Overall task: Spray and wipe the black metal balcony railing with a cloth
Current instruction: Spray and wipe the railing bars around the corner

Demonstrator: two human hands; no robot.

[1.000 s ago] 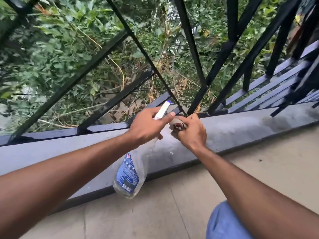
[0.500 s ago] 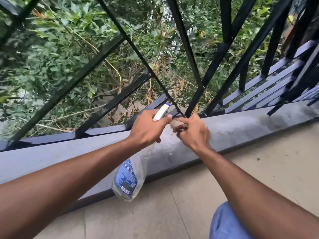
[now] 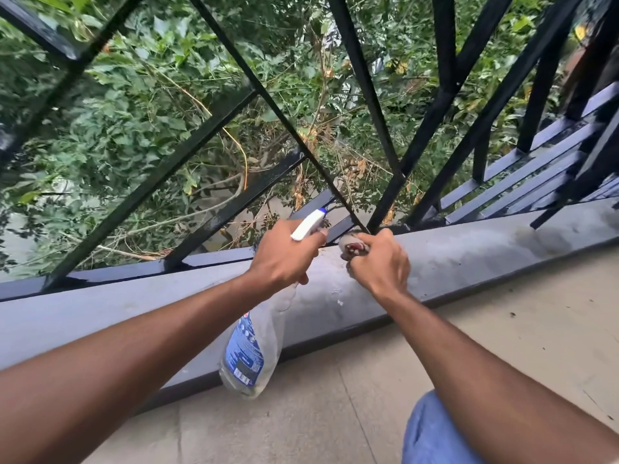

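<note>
Hardly shifted from half a second back, same spot. Left hand [image 3: 284, 259] clamped round neck of spray bottle [image 3: 254, 346], white nozzle poking past the fingers, bottle body hanging below the wrist over grey ledge [image 3: 469, 259]. Right hand [image 3: 380, 262] just beside it, fisted on bunched cloth [image 3: 350, 244], pressed at foot of black railing [image 3: 417, 142] bars right ahead of knuckles.

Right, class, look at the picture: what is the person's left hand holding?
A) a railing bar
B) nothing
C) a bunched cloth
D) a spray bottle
D: the left hand grips the neck of the spray bottle, which hangs below it, while the right hand holds the cloth at the foot of the railing.
</note>
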